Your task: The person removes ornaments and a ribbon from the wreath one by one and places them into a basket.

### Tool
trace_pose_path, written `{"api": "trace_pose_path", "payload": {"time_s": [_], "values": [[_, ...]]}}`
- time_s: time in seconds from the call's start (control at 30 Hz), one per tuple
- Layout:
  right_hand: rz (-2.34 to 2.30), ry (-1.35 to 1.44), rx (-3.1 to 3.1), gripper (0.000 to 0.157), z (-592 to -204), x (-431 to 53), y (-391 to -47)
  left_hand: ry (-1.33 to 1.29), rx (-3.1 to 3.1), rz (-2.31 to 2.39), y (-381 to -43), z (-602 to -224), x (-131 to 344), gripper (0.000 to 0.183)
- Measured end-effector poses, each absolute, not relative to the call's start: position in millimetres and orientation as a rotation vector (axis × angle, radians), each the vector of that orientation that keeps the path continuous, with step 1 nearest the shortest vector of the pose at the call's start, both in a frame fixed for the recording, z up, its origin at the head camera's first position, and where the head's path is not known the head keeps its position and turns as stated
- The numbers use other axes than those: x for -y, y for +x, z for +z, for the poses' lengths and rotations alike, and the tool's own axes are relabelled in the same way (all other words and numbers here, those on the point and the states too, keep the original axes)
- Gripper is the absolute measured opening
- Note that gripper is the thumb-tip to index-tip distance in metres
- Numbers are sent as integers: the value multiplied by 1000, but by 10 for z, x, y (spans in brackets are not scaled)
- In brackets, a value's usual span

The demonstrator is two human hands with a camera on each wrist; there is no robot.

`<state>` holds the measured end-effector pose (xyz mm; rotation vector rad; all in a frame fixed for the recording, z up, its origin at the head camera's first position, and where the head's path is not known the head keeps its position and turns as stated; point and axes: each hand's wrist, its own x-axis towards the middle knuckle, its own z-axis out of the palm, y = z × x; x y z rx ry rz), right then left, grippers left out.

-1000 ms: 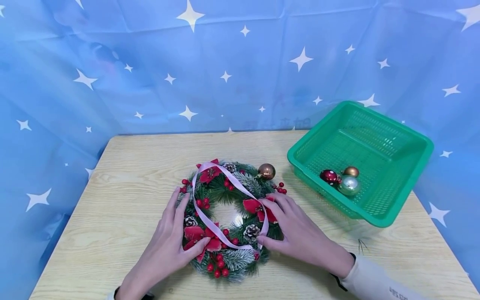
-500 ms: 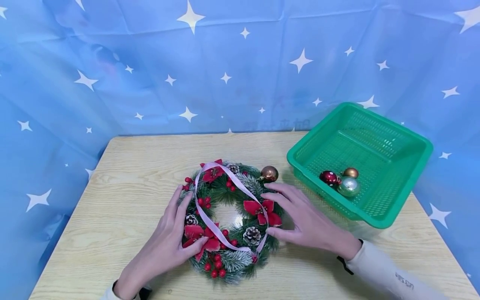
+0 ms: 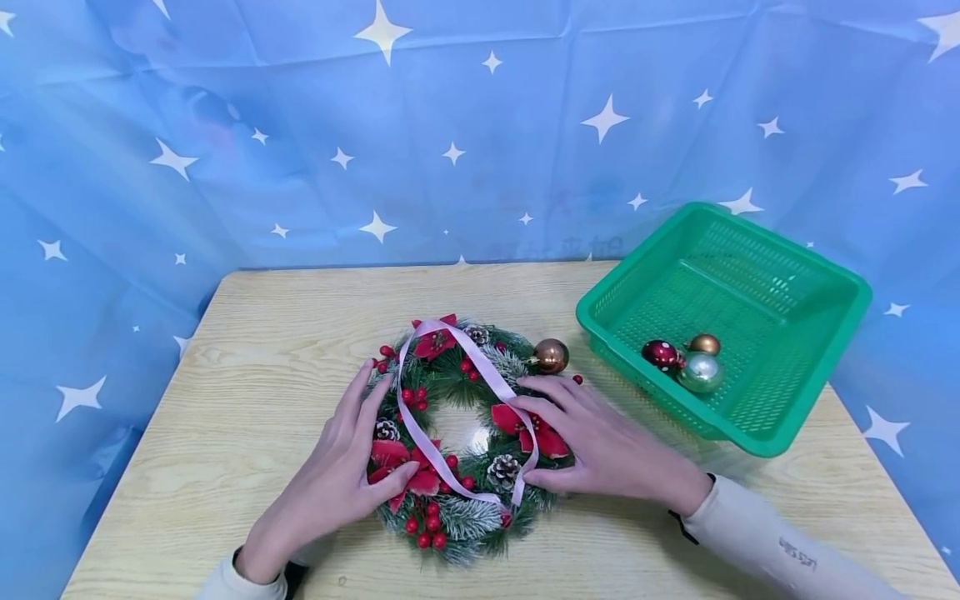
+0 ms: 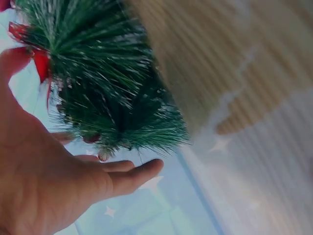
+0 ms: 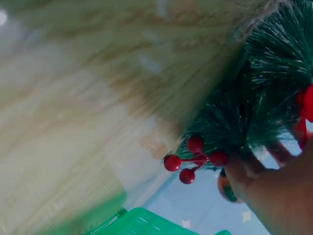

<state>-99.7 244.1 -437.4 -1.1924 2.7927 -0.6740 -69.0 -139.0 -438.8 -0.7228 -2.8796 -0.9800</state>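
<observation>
Head view shows a round green artificial wreath (image 3: 468, 518) with frosted needles, red cloth flowers (image 3: 551, 442), red berries (image 3: 432, 522) and brown pinecones tipped white (image 3: 503, 472) lying on a pale wood-grain table (image 3: 217, 433), between both hands. The left hand (image 3: 333, 479) rests on its left side, fingers apart, the thumb over a red flower; the right hand (image 3: 603, 446) lies along its right side, fingers also spread, its thumb at the loop of pale pink ribbon (image 3: 492, 377) across the top. A shiny copper-brown ball (image 3: 551, 356) sits at the wreath's far right edge. Beyond it stands a green plastic basket (image 3: 806, 383) holding a dark red ball with white dots (image 3: 661, 354), a gold ball (image 3: 705, 343) and a silver ball (image 3: 701, 372). Left wrist view shows the thumb well apart from the extended fingers, beside the wreath's dense green needles. Right wrist view has red berries just beside the right hand, its fingers partly hidden; that view alone cannot tell how they lie.
</observation>
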Motion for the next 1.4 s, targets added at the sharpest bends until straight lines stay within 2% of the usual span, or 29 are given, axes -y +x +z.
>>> {"api": "trace_pose_path", "payload": {"time_s": [0.23,0.5,0.93,1.1,1.3,1.4], "values": [[-632,-1142,-2880,86,-4386,-2377,-919,-564,2920,-903,-556,-4281,1287,117],[-549,-980,-3002,89,-4371,-2231,-668,-508,2978,-859,-455,-4255,1203,130],[-610,-904,-3060,88,-4323,-2174,-497,-637,2926,-894,-474,-4344,1171,133],[-765,-809,-3085,77,-4217,-2298,-543,-658,2925,-884,-493,-4367,1181,134],[-1069,-888,-3125,57,-4178,-2502,-751,-737,2907,-876,-565,-4399,1230,133],[-1140,-849,-3103,53,-4203,-2571,-854,-783,2890,-898,-616,-4404,1255,133]]}}
